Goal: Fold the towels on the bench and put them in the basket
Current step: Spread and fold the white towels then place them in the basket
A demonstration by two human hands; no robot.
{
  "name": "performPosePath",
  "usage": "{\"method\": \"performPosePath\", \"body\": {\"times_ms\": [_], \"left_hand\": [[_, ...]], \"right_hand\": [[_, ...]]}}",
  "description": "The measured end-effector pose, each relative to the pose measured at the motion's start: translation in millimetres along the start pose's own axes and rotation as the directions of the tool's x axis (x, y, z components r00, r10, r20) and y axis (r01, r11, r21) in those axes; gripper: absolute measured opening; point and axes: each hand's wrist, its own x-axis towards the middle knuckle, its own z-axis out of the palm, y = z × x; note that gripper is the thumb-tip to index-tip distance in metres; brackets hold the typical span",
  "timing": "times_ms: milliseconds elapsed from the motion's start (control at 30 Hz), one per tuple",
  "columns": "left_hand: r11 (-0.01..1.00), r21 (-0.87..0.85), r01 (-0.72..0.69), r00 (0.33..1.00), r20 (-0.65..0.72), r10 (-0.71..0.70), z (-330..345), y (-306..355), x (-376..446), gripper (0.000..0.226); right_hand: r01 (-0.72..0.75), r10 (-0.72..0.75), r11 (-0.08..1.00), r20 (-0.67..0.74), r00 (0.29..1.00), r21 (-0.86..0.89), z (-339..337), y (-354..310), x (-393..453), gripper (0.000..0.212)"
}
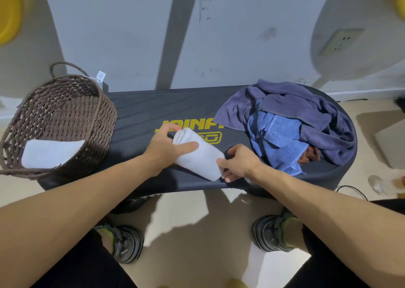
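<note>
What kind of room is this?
Probably a gym or a home workout corner: a padded black bench with a yellow logo, a pile of towels and a woven basket.

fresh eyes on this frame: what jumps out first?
Mid-bench, both hands work a folded white towel: the left hand grips its far end, the right hand pinches the near end. On the bench's left end stands a brown wicker basket with one white towel inside. A rumpled heap of blue towels fills the right end.
</note>
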Motion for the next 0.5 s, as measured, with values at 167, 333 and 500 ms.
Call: {"method": "performPosePath", "body": {"times_ms": [167,333,500], "left_hand": [[0.807,0.382,-0.45,0.887,0.296,0.355,-2,50,-26,0.041],[0.681,0.368,-0.633,0.759,0.467,0.453,-11,76,-57,0.026],[0.717,0.253,-0.65,0.758,0.294,0.583,-7,87,-73,0.022]], "right_hand": [[0.395,-0.415,0.833,0.035,0.909,-0.387,-17,-41,-53,0.108],[0.651,-0.626,0.714,0.18,0.759,-0.259,-35,-64,-98,0.086],[0.64,-0.609,0.75,0.204,0.767,-0.167,-51,-60,-105,0.047]]}}
